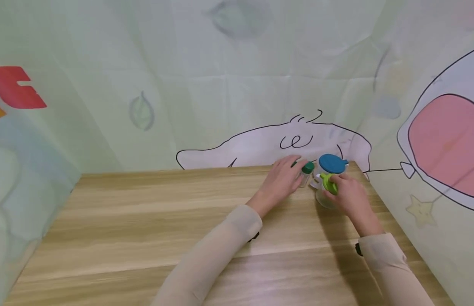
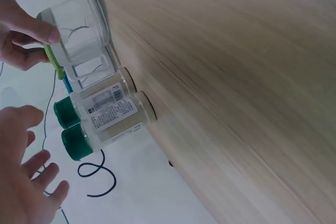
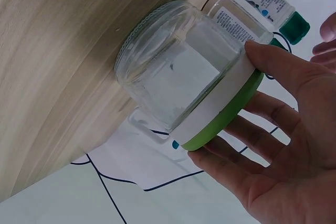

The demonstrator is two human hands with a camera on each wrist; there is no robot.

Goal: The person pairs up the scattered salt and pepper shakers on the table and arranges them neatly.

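My right hand (image 1: 351,194) grips a clear glass jar (image 3: 178,72) by its light green lid (image 3: 226,114), thumb on one side and fingers on the other. The jar stands upright near the table's back right corner and looks clear inside. Two small seasoning bottles (image 2: 113,100) with dark green caps (image 2: 77,142) stand side by side to its left. Over these caps hovers my left hand (image 1: 283,177), fingers loosely bent and apart from the bottles in the left wrist view. A second jar with a blue lid (image 1: 332,163) is behind the green-lidded one, partly hidden.
The wooden table (image 1: 145,229) stretches to the left and front. Its back edge meets a printed cloth wall (image 1: 221,106), and another cloth side lies close beyond the right edge. A white handle (image 3: 147,127) shows beside the jar.
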